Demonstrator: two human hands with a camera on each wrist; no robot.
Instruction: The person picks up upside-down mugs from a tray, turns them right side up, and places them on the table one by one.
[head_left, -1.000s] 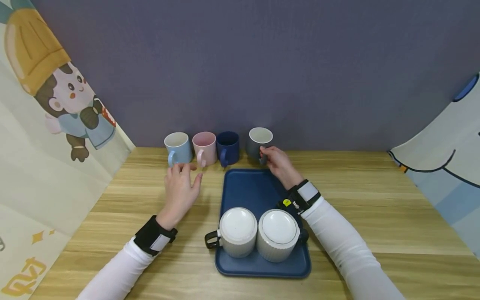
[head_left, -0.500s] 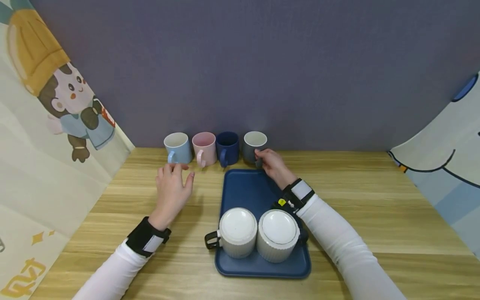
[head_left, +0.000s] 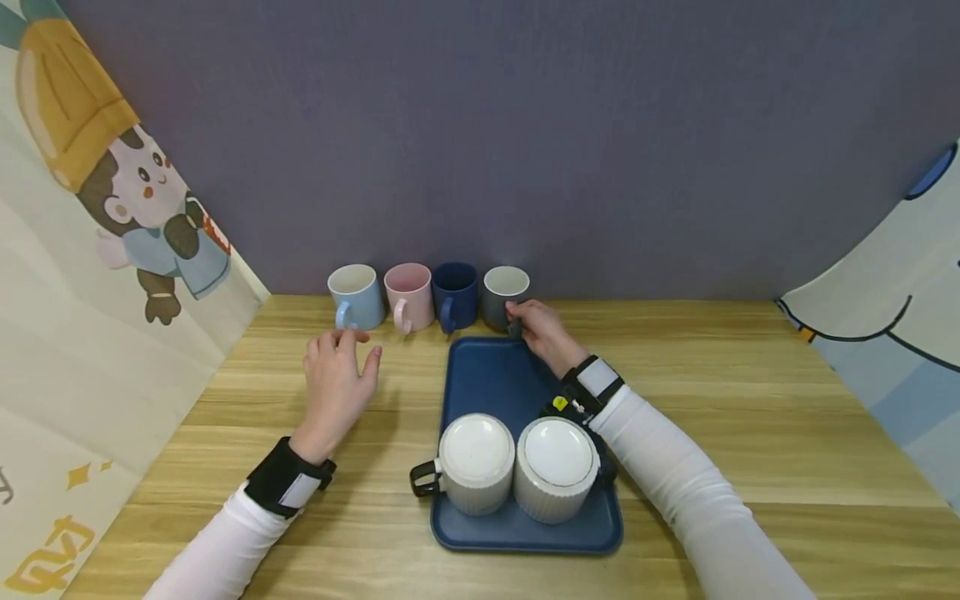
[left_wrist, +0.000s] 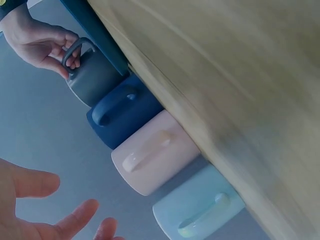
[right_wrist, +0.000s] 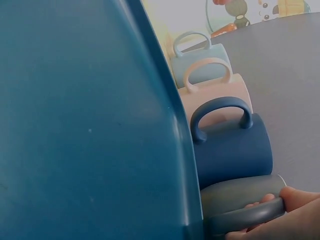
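Note:
My right hand (head_left: 549, 333) grips the handle of a dark grey mug (head_left: 498, 309), which stands upright at the right end of a row along the back wall. Close beside it is a navy mug (head_left: 456, 296), followed leftward by a pink mug (head_left: 409, 298) and a light blue mug (head_left: 358, 302), handles toward me. My left hand (head_left: 337, 387) hovers in front of the light blue mug, fingers relaxed and holding nothing. In the right wrist view, fingers pass through the grey mug's handle (right_wrist: 247, 218).
A dark blue tray (head_left: 487, 375) lies in the middle of the wooden table (head_left: 712, 417). Two ribbed white mugs stand upside down on its near half, a left one (head_left: 477, 462) and a right one (head_left: 557, 469), with dark handles outward. A grey wall (head_left: 510, 142) rises behind the row.
My right hand has brought the grey mug down and leftward, close beside the navy one. My left hand has drawn back slightly toward the left.

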